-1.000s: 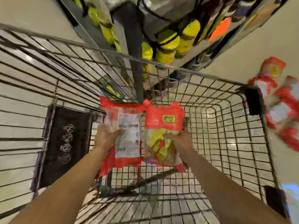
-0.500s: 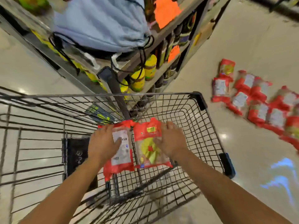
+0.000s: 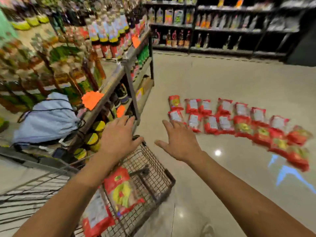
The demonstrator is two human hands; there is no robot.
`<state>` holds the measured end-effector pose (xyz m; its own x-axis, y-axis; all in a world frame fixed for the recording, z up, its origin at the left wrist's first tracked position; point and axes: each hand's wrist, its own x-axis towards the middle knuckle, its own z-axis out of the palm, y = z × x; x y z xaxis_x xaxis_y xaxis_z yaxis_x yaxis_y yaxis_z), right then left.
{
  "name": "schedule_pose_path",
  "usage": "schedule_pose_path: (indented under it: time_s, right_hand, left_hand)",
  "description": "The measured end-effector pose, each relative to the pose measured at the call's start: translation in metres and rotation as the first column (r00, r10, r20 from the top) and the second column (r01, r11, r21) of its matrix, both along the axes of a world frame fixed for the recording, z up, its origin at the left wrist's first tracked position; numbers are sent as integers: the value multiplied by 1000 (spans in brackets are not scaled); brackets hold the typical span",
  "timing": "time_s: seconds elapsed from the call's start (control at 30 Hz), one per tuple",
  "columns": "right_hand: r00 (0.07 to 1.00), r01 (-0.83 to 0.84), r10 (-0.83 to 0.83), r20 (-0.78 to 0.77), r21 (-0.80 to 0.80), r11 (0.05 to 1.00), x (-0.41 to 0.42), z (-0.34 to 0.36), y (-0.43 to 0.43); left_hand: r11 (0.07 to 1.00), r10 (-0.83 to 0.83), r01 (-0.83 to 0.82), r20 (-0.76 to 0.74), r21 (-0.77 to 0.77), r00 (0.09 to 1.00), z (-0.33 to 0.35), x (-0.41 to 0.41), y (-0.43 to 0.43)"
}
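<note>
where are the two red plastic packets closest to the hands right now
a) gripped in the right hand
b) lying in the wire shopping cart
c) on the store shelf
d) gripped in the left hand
b: the red plastic packet with yellow contents and the red plastic packet with a white label lie inside the wire shopping cart, while the left hand and right hand are spread and hold nothing.

A light blue drawstring bag point(image 3: 46, 118) lies on the left, against a shelf rack point(image 3: 130, 79) stacked with bottles point(image 3: 102, 33) and yellow-lidded jars point(image 3: 99, 126). Orange tags point(image 3: 92, 100) hang from its edges. Dark shelving point(image 3: 222, 26) lines the far wall beyond the glossy floor point(image 3: 222, 79).
</note>
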<state>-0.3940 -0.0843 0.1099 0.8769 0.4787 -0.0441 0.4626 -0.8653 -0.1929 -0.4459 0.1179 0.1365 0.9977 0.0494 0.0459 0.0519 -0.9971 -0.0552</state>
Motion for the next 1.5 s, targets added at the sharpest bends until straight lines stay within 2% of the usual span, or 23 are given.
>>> schedule_pose_path:
  time_s: [0.17, 0.3, 0.5, 0.7, 0.87, 1.0, 1.13, 1.33, 1.5]
  right_hand:
    - [991, 119, -121, 61, 31, 992, 44, 21, -132]
    - [982, 171, -176, 72, 71, 983, 83, 25, -218]
    - [974, 224, -226, 27, 60, 973, 145, 11, -289]
    - [975, 220, -217, -50, 73, 973, 232, -7, -291]
    - [964, 248, -242, -109, 45, 968, 322, -38, -275]
    - [946, 267, -272, -177, -48, 962, 398, -66, -260]
    - [921, 270, -290, -260, -109, 957, 474, -99, -240]
    - [868, 300, -307, -389, -79, 951, 588, -174, -217]
    - [763, 397, -347, -546, -27, 917, 683, -285, -213]
  left_hand:
    - [992, -126, 126, 83, 4, 989, 27, 71, -125]
    - [983, -181, 180, 89, 25, 979, 28, 119, -212]
    - [978, -208, 207, 60, 19, 976, 19, 178, -276]
    - [983, -182, 182, 7, -2, 983, -5, 256, -277]
    - [984, -169, 169, 4, -53, 986, -54, 359, -254]
    - [987, -133, 119, -133, -112, 982, -97, 445, -232]
    - [987, -143, 123, -203, -107, 969, -135, 521, -209]
    - [980, -104, 43, -314, -193, 944, -202, 632, -196]
    - [964, -42, -76, -427, -256, 903, -315, 722, -195]
